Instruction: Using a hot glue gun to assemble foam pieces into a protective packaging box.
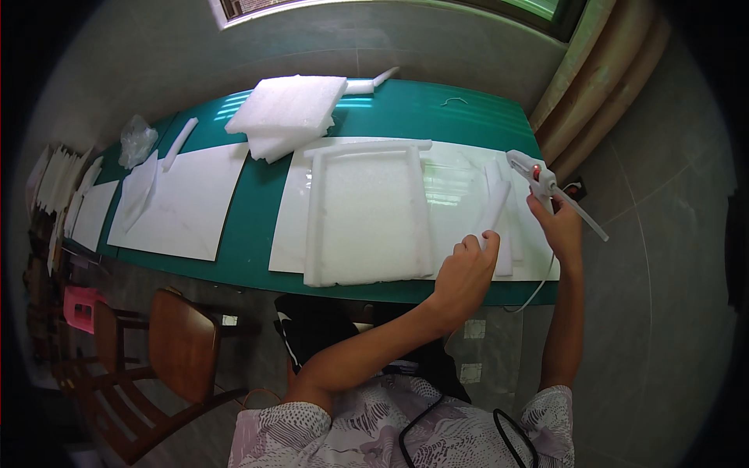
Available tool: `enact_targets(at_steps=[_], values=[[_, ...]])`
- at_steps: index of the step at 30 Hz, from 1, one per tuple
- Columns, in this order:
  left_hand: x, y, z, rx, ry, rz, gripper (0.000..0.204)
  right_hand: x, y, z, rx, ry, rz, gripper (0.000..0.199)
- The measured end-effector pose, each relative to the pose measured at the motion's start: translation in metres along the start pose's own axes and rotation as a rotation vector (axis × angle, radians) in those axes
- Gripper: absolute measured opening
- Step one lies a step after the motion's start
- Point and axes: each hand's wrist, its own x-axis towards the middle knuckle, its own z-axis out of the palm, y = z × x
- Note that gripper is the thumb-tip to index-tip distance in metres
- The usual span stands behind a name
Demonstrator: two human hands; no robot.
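Note:
My left hand (468,269) is closed around the lower end of a white foam strip (495,204), which tilts up and to the right. In my right hand (562,228) is a white glue gun (544,179) with a red trigger. A glue stick (587,217) sticks out of its back, and its nozzle points left toward the upper end of the strip. Left of my hands a square white foam panel (367,222) lies flat, with foam strips along its left, right and far edges. More foam strip (503,261) lies beneath the held one.
White tiles (285,242) lie on the green table (257,234) under the work. Foam blocks (289,105) are stacked at the back. Further left are another tile (195,210), a loose foam strip (179,144) and a clear plastic bag (138,140). The gun's white cord (538,292) hangs over the near edge. Wooden chairs (183,343) stand at left.

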Motion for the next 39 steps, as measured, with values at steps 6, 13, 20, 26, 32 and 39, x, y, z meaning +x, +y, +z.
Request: enact_targets(at_steps=[6,13,20,26,32,39], values=[[-0.049,-0.003,-0.051,-0.048,0.048,0.088,0.037,-0.008,-0.02,-0.021,0.203,-0.023,0.193,0.035],[-0.114,-0.053,-0.086,-0.097,0.159,0.12,0.03,-0.018,-0.035,-0.026,0.237,-0.117,0.271,0.037],[-0.149,-0.086,-0.101,0.045,0.216,0.107,0.036,-0.022,-0.069,-0.007,0.102,-0.227,0.237,0.038],[-0.149,-0.115,-0.079,0.098,0.264,0.091,0.039,-0.022,-0.086,0.01,0.123,-0.274,0.165,0.036],[-0.149,-0.124,-0.063,0.111,0.338,0.084,0.039,-0.023,-0.088,0.014,0.098,-0.297,0.162,0.036],[-0.146,-0.128,-0.061,0.161,0.382,0.036,0.038,-0.024,-0.091,0.018,0.048,-0.324,0.11,0.037]])
